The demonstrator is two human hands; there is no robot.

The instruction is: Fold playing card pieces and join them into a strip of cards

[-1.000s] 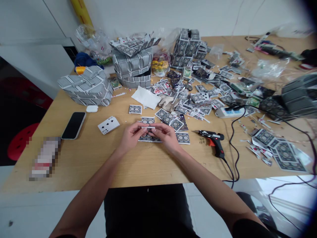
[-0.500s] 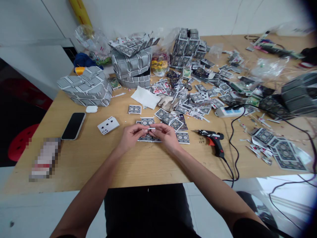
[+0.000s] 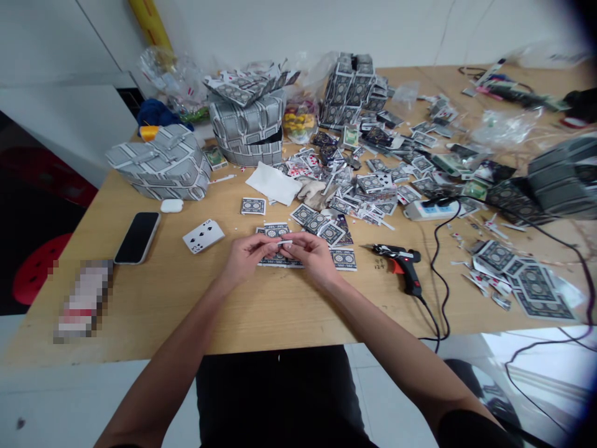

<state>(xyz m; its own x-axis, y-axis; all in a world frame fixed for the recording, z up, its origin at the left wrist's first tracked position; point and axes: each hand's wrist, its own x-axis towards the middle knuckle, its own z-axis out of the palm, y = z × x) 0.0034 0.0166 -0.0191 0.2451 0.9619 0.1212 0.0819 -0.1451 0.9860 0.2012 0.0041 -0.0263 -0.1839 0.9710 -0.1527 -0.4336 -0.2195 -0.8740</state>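
Note:
My left hand [image 3: 245, 256] and my right hand [image 3: 316, 256] meet over the table, thumbs and fingertips pinched together on a small white-edged strip of playing card [image 3: 285, 242]. The fingers cover much of the strip. Directly beneath them lie dark patterned playing cards [image 3: 344, 259], face down and joined or laid edge to edge; I cannot tell which. A few more card backs [image 3: 317, 223] fan out just beyond my right hand. Left of my left hand rests a card stack [image 3: 204, 236] with a spade card on top.
A glue gun [image 3: 401, 261] with its cord lies to the right, near a power strip [image 3: 431, 210]. Woven card baskets [image 3: 163, 165] and heaps of cards and scraps [image 3: 373, 186] fill the back. A phone [image 3: 137, 238] and white earphone case [image 3: 172, 205] are at left.
Both hands keep their pinch on the strip in nearly the same place. The whole view has shifted very slightly; nothing else has visibly moved.

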